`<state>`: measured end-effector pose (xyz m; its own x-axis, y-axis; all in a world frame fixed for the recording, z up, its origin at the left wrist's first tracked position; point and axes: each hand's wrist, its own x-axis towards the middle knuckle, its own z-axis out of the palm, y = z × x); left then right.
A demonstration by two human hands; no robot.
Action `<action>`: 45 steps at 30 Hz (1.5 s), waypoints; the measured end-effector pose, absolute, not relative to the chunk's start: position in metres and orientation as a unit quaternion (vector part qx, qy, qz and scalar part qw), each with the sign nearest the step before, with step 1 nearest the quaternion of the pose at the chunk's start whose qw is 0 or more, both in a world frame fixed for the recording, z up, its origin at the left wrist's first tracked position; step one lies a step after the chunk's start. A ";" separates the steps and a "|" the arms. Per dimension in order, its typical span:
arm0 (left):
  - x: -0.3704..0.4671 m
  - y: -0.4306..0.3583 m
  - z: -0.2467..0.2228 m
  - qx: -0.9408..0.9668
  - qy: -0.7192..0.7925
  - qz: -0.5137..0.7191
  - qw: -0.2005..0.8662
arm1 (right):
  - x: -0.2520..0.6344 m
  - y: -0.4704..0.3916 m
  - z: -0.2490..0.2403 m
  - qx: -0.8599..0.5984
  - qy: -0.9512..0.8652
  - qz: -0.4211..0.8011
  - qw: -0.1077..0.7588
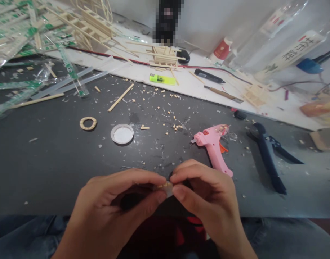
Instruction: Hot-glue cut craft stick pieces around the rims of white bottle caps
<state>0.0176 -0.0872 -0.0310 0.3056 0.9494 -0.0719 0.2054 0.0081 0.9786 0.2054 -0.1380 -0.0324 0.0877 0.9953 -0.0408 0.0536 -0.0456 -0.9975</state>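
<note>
Near the table's front edge, my left hand (pixel 113 201) and my right hand (pixel 212 194) meet and pinch one small piece (pixel 168 189) between thumbs and fingertips. What shows of it is a whitish surface with pale wooden bits along its upper edge; the fingers hide the rest. Beyond my left hand lie a ring of short wooden bits (pixel 93 124) and a round white lid (pixel 122 134). A pink hot glue gun (pixel 215 149) rests on its side just past my right hand.
Black-handled pruning shears (pixel 269 160) lie at the right. Wooden scraps (pixel 177 127) dot the dark tabletop (pixel 59 162). Behind are a yellow-green lighter (pixel 161 79), a black marker (pixel 209 76), a craft knife (pixel 223 94), stick models (pixel 165 55) and plastic-wrapped sticks (pixel 16 32).
</note>
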 end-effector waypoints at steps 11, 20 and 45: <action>0.018 -0.088 -0.033 0.639 0.458 0.353 0.507 | 0.203 -0.135 -0.031 -0.558 -0.482 0.466 0.489; 0.018 -0.087 -0.033 0.652 0.446 0.367 0.491 | 0.202 -0.133 -0.034 -0.557 -0.486 0.465 0.487; 0.018 -0.091 -0.025 0.423 0.446 0.323 0.720 | 0.276 -0.154 -0.022 -0.621 -0.445 0.406 0.501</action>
